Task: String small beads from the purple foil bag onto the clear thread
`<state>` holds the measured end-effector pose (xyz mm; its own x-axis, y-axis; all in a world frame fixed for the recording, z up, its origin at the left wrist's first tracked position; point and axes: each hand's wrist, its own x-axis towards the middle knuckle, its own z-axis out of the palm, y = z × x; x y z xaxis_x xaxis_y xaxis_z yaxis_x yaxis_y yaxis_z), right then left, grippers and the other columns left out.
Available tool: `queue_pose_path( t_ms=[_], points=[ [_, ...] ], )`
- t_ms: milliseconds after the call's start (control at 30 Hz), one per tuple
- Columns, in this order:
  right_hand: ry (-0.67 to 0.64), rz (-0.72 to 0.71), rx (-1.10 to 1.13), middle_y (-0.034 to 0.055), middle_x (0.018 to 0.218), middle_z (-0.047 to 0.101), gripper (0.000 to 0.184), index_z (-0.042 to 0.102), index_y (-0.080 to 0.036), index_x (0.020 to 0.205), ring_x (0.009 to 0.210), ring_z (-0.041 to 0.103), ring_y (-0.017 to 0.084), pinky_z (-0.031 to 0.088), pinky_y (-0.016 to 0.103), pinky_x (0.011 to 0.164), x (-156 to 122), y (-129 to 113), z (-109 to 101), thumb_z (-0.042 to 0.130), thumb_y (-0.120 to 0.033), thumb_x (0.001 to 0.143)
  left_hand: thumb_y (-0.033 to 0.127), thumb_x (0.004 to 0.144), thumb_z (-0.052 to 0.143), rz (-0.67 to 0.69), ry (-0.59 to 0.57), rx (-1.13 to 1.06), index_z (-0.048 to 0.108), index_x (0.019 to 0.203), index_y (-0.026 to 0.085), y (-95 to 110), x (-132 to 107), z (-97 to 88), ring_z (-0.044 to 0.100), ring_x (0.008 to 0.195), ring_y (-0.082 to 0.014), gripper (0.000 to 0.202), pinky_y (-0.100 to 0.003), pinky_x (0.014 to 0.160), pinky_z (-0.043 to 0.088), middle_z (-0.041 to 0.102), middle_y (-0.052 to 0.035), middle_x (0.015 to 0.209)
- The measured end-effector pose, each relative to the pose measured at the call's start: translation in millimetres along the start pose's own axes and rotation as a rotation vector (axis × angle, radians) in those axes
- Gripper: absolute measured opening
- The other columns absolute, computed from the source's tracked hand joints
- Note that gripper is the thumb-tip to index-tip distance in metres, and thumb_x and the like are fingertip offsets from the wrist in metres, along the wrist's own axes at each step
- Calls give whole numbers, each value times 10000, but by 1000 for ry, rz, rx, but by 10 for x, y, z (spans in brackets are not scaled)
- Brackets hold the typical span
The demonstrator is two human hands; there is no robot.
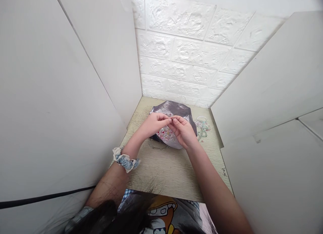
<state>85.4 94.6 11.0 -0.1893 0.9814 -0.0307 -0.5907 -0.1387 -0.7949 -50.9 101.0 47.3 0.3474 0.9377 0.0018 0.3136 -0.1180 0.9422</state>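
My left hand point(153, 124) and my right hand point(183, 130) meet above a shiny grey bag point(174, 109) that lies open on the wooden table point(164, 170). The fingertips of both hands are pinched together on something tiny that I cannot make out. Small pink and pale beads point(167, 132) fill the bag's open mouth right under my hands. A blue and white scrunchie point(124, 160) sits round my left wrist.
Finished beaded strings point(202, 127) in green and pink lie on the table right of the bag. Another thin bead strand point(157, 147) lies just in front of the bag. White panels close in the table on both sides, with a white brick-pattern wall behind. A black cable point(45, 197) runs at the lower left.
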Motion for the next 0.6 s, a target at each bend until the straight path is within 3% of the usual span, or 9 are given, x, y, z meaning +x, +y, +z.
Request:
queue_pose_path(
  t_ms=[600],
  points=[
    [-2,3,-65,-26,713,616,126,610,-185,692,730,586,68,494,199,766,-4,-15,4,684,-241,607,396,704,483,-9,-17,31,623,742,125,11,-9,-9,401,540,-78,307,-207,509,319,518,7,601]
  ],
)
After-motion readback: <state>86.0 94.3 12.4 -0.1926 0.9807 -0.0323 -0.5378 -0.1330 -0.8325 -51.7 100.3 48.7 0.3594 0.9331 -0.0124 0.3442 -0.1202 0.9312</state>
